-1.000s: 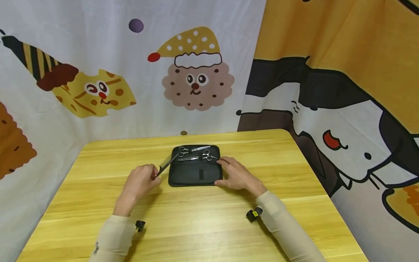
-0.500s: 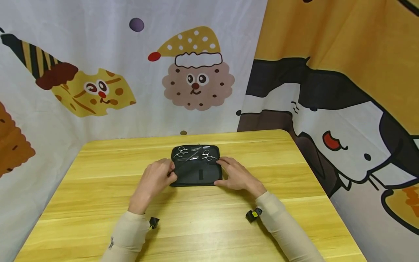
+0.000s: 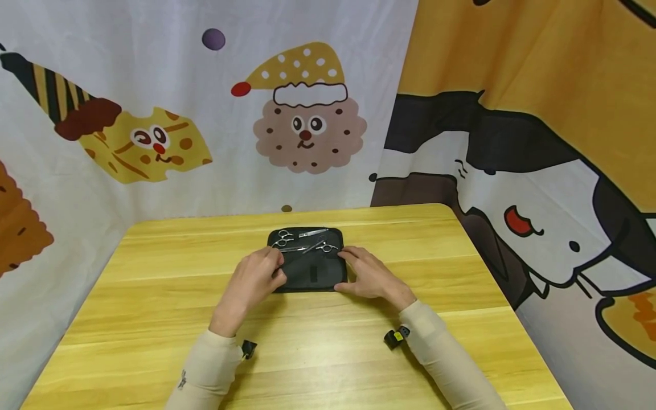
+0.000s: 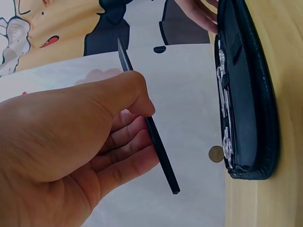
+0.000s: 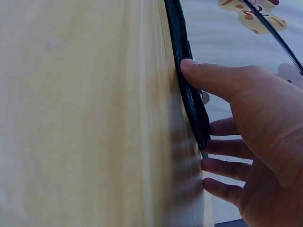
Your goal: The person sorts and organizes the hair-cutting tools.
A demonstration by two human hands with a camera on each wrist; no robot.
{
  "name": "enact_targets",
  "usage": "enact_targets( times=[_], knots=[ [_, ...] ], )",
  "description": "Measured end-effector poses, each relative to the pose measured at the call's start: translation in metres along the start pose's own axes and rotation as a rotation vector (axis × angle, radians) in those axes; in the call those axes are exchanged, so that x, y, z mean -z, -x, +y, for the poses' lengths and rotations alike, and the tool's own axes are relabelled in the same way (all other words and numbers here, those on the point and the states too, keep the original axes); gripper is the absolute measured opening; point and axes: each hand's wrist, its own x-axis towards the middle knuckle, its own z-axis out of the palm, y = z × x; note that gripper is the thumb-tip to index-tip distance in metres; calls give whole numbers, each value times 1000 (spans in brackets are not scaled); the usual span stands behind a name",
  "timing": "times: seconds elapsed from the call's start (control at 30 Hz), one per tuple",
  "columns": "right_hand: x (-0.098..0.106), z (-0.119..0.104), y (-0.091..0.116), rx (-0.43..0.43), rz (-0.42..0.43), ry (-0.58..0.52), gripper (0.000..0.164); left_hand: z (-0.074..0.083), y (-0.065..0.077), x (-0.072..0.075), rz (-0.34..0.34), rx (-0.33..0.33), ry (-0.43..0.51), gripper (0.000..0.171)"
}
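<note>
A black comb (image 4: 163, 161) is pinched between the thumb and fingers of my left hand (image 3: 251, 279). In the right wrist view the toothed part of the comb (image 5: 277, 35) shows in the air above the case. Under it lies an open black zip case (image 3: 299, 276) on the table. Two silver pairs of scissors lie along its far half: one pair (image 3: 283, 236) has its handles at the left, the other pair (image 3: 327, 247) at the right. My right hand (image 3: 371, 273) touches the case's right side, thumb at the near edge (image 5: 189, 94), other fingers nearly straight along the side.
The wood-grain table (image 3: 318, 353) spreads out toward me and to both sides. Behind it hangs a white curtain (image 3: 169, 199) with cartoon prints, and a yellow, black and white one at the right. A small black camera (image 3: 394, 337) sits on each wrist.
My left hand has carried the comb rightward, from beside the case to over its left part; the comb's angle has changed. My right hand stays at the case's right side.
</note>
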Motion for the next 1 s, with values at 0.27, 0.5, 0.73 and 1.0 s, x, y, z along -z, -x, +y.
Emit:
enact_targets(
  times=[0.27, 0.5, 0.73, 1.0],
  knots=[
    [6, -1, 2, 12, -4, 9, 95, -2, 0, -5, 49, -63, -58, 14],
    [29, -1, 7, 8, 75, -34, 92, 0, 1, -4, 77, -110, -111, 16],
    [49, -6, 10, 103, 274, -34, 86, 2, 1, -2, 124, -166, -173, 17],
    [56, -26, 10, 397, 486, 5, 83, 10, 2, 2, 126, -212, -214, 18]
  ],
)
